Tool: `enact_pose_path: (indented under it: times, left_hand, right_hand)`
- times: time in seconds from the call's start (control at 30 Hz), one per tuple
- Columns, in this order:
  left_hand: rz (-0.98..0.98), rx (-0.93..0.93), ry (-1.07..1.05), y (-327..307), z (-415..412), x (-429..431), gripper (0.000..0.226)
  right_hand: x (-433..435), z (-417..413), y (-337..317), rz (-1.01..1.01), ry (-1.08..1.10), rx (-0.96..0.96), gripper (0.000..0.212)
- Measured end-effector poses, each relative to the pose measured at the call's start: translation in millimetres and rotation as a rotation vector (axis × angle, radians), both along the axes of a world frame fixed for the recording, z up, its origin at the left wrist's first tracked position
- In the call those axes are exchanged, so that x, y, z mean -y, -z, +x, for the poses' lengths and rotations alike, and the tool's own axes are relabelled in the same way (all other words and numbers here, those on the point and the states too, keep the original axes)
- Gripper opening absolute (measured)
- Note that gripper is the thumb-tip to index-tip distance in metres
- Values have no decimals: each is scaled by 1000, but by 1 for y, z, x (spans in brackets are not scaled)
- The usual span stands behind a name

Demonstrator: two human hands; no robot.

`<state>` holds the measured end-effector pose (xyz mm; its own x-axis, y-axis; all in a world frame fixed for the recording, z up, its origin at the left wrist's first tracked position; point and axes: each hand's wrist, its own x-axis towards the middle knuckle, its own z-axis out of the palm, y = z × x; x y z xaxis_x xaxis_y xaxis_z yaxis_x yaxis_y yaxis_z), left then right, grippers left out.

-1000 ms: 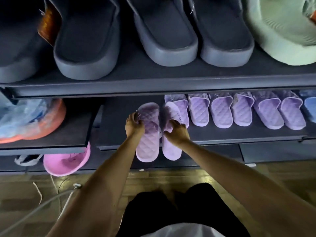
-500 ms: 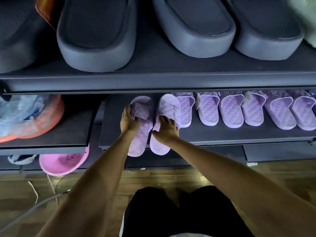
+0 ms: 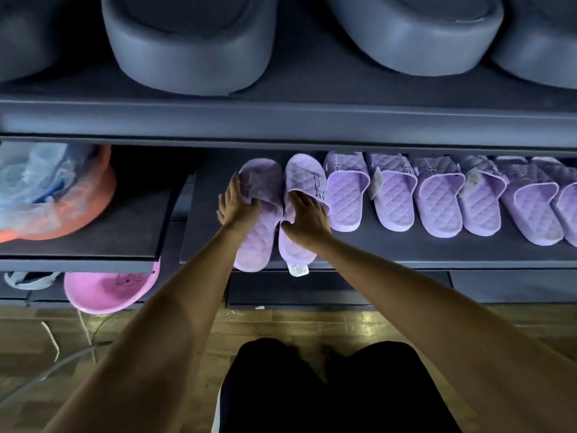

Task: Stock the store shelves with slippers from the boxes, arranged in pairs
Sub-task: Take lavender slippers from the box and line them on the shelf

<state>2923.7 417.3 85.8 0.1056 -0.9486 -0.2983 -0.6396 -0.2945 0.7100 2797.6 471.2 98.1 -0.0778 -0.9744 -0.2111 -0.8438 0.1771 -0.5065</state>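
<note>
Your left grip (image 3: 239, 204) clamps the left lilac quilted rubber slipper (image 3: 254, 248), your right grip (image 3: 307, 217) the right lilac slipper (image 3: 304, 175). Both are on the dark lower shelf (image 3: 406, 248), heels overhanging the near edge, left of the lilac slipper row (image 3: 390, 198). Side by side, so they seat paired.

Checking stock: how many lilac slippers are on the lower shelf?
8. Left hand grips one slipper, right hand another; six more line the lower shelf rightward, the last cut off; others may be hidden.

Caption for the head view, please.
Left hand and right hand hold a lilac pair on the shelf, beside the row.
</note>
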Motion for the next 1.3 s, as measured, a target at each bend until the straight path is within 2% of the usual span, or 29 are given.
enact_pose_path:
  times: [0.07,0.13,0.23,0.33,0.47,0.53,0.7,0.83,0.97,1.1,1.3]
  left_hand:
    - [102,122,2,-2,-7,-7,82]
    - [97,162,17,6,-10,-24,88]
    - [26,290,134,25,-4,-55,83]
    - [79,436,239,42,7,-74,69]
    - [184,316,235,49,3,-72,67]
    - [216,318,223,48,-3,-66,70]
    - [222,601,391,37,-12,-41,77]
    - [198,431,424,39,-10,-19,74]
    - [-37,275,404,47,-4,-17,67]
    - [51,283,361,30,0,-38,63]
    - [43,248,411,-22,-38,-57,54]
  right_hand:
    - [2,-2,6,61,-39,14,48]
    - [-9,0,15,129,-63,25,48]
    - [-35,4,30,165,-124,-1,57]
    - [-50,4,39,183,-226,-121,70]
    - [-47,-4,40,109,-289,-217,62]
    - [-40,-6,41,105,-286,-227,60]
    - [-12,-19,44,110,-163,-241,65]
    - [-1,-26,49,87,-161,-132,63]
    - [-2,-39,28,102,-80,19,62]
    - [-14,-44,6,186,-62,20,61]
    - [-44,-66,-25,212,-74,41,55]
